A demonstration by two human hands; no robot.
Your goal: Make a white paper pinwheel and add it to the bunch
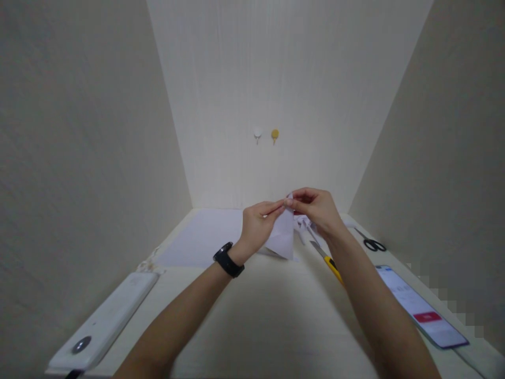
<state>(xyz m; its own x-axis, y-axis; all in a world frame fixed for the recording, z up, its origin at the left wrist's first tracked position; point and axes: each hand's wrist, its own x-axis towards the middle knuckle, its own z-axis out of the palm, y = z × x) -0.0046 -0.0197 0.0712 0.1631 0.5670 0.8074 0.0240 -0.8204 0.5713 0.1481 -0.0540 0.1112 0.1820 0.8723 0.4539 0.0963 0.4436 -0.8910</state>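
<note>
Both hands meet at the top edge of a folded white sheet of paper (282, 237), which stands raised off the desk. My left hand (260, 223), with a black watch on its wrist, pinches the paper near its upper edge. From the other side, my right hand (315, 208) grips the upper corner between thumb and fingers. The lower edge of the paper curves open a little above the desk. A larger white sheet (197, 237) lies flat behind my left hand. Close to my right forearm is a yellow utility knife (333, 268) with its blade out.
Black-handled scissors (374, 245) lie at the right wall. A phone with a lit screen (424, 310) is at the right, a white device (106, 321) at the left. Crumpled paper scraps (311, 226) sit behind my right hand. Two small hooks, one yellow (275, 135), are on the back wall.
</note>
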